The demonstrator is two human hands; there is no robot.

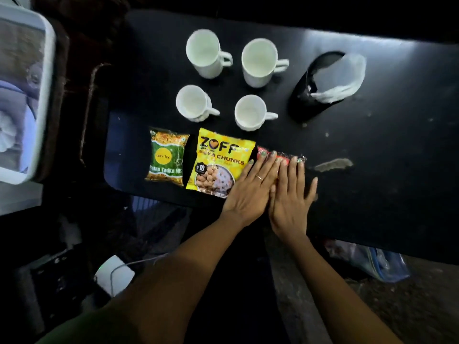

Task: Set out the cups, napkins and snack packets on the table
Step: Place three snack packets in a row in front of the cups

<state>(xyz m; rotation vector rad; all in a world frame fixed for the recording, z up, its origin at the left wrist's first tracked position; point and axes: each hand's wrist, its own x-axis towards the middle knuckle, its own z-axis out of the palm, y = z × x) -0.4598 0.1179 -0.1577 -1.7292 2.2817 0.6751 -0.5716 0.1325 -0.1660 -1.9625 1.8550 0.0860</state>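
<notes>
Table (372,170), black, scuffed in places.

Cups — four, white, upright, in a two-by-two block at the far middle: far-left cup (203,53), far-right cup (259,61), near-left cup (192,102), near-right cup (250,112). Handles all point right. None touch.

Packets — three in a row along the near edge, lying flat. Green packet (167,157) at the left; yellow packet (219,163) just beside it; red packet (280,156) at the right, mostly covered by the hands, so whether it touches the yellow one cannot be told.

Left hand (250,187): palm down, fingers straight and close together, pressing on the red packet and overlapping the yellow packet's right edge. A ring sits on one finger.

Right hand (290,197): palm down beside the left, fingers straight and slightly spread, tips on the red packet.

Napkins (340,75): white, standing in a black holder (308,95) to the right of the cups.
</notes>
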